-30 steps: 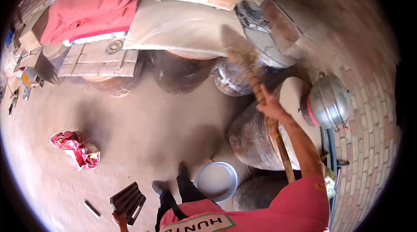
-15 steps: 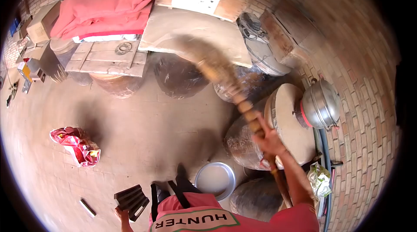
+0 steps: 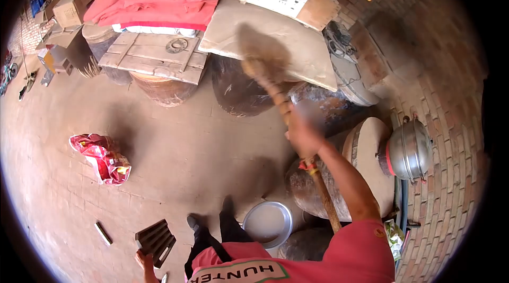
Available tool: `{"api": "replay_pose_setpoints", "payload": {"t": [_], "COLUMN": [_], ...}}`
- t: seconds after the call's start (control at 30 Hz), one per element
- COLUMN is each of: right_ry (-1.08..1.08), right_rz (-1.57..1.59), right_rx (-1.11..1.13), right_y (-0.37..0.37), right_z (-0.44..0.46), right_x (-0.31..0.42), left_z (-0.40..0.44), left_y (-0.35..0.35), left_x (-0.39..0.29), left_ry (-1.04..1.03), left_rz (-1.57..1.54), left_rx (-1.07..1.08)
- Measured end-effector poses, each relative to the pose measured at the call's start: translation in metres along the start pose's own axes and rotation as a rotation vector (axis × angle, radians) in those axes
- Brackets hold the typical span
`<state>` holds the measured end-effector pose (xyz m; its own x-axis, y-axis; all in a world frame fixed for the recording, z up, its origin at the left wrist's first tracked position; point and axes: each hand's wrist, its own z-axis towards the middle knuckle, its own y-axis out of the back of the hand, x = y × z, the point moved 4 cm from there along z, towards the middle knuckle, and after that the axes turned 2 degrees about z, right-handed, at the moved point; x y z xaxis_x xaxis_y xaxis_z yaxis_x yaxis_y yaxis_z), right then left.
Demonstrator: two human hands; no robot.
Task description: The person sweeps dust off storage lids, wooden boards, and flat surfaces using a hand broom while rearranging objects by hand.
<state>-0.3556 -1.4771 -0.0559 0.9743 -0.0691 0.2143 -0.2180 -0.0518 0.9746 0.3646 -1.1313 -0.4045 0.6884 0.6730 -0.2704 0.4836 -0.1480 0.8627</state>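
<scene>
A straw broom (image 3: 275, 92) reaches up from my right side, its blurred bristle head in front of a pale flat slab (image 3: 313, 63). My right hand (image 3: 305, 135) is wrapped round its bound upper handle, just above a red tie. The wooden stick runs back past my right forearm. Low on the left, my left hand (image 3: 143, 259) grips the edge of a dark ridged tray-like piece (image 3: 156, 241), wide at one end; its exact kind is unclear. My left fingers are partly hidden by it.
Large jars (image 3: 241, 84) stand below the slab and a wooden lid (image 3: 154, 58). At right, a metal pot (image 3: 409, 149) rests beside a round cover (image 3: 366, 148). On the floor are a metal basin (image 3: 289, 219), a red bag (image 3: 101, 158) and a small pale bar (image 3: 103, 233).
My right hand has moved forward and left with the broom, its arm stretching out farther. The view has turned slightly. My left hand still holds the dark ridged piece.
</scene>
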Motion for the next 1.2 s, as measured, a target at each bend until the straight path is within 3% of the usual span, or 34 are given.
{"api": "replay_pose_setpoints", "payload": {"t": [0.13,0.23,0.3,0.4,0.47,0.53,0.57,0.6,0.7,0.73,0.9,1.03,1.13,1.17,1.2], "right_ry": [0.203,0.014,0.037,0.09,-0.225,-0.404,-0.336,-0.4,-0.356,-0.579,-0.58,-0.305,-0.166,-0.088,-0.009], "right_rz": [0.254,0.333,0.454,0.477,0.535,0.563,0.483,0.582,0.186,0.236,0.011,0.176,0.202,0.175,0.146], "right_rx": [0.155,0.352,0.229,-0.073,-0.087,-0.181,-0.271,-0.308,-0.452,-0.339,-0.215,-0.134,-0.063,-0.054,-0.045], "right_y": [0.016,0.054,0.056,0.06,0.077,0.086,0.078,0.084,0.09,0.095,0.058,0.04,0.027,0.015,0.003], "right_z": [-0.041,-0.093,-0.118,-0.137,-0.14,-0.122,-0.106,-0.089,-0.023,-0.006,0.145,0.201,0.209,0.215,0.22], "right_x": [0.078,0.125,0.115,0.066,0.029,-0.021,-0.071,-0.089,-0.168,-0.185,-0.27,-0.168,-0.073,-0.062,-0.049], "left_z": [0.008,0.02,0.013,0.007,0.014,0.013,0.01,0.007,0.0,-0.003,-0.013,-0.019,-0.015,-0.012,-0.013], "left_y": [-0.007,-0.015,-0.01,-0.014,-0.021,-0.025,-0.026,-0.027,-0.024,-0.024,-0.03,-0.053,-0.076,-0.082,-0.079], "left_x": [0.004,0.01,0.006,-0.001,0.007,0.0,-0.003,-0.006,-0.014,-0.015,-0.007,0.02,0.034,0.032,0.031], "left_ry": [0.001,-0.031,-0.014,-0.01,-0.017,-0.014,-0.009,-0.002,0.022,0.031,0.084,0.14,0.214,0.19,0.093], "left_rz": [0.0,0.001,-0.037,-0.043,-0.03,-0.038,-0.043,-0.052,-0.077,-0.087,-0.159,-0.331,-0.672,-0.675,-0.441], "left_rx": [0.002,0.066,0.061,0.053,0.041,0.035,0.031,0.031,0.011,0.008,0.0,0.033,0.1,0.137,-0.001]}}
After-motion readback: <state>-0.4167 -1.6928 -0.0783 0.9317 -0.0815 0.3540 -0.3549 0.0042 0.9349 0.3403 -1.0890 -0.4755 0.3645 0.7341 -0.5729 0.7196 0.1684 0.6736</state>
